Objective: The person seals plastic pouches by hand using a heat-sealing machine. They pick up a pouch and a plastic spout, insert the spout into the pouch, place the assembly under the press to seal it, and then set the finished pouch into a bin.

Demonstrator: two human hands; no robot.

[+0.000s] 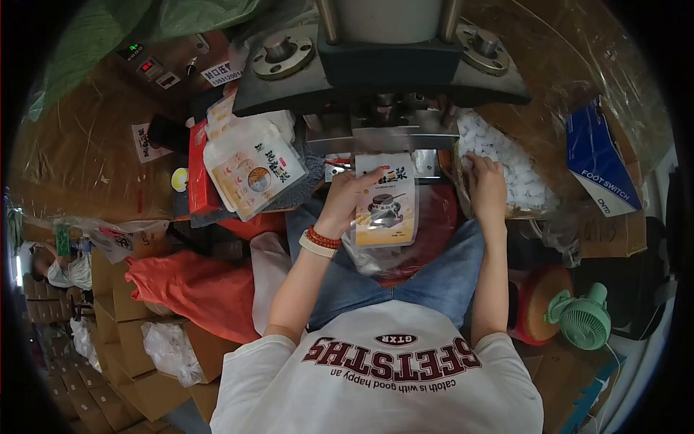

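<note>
My left hand (350, 199) grips a printed soy-milk pouch (387, 217) by its left edge, thumb across its front. The pouch is white and yellow with a picture of a dark grinder. It hangs upright over my lap, its top just below the metal jaw (394, 139) of a press. My right hand (486, 181) is at the left edge of a heap of small white pieces (506, 163) in a box. Its fingers are bent down against the pieces; whatever lies between the fingertips is hidden.
A stack of similar pouches (253, 170) lies left of the press (390, 65), by a red box (199, 163). A control panel (163, 65) stands at the upper left. At right are a blue-and-white foot-switch box (600, 155) and a green fan (584, 318). Orange cloth (199, 293) lies at left.
</note>
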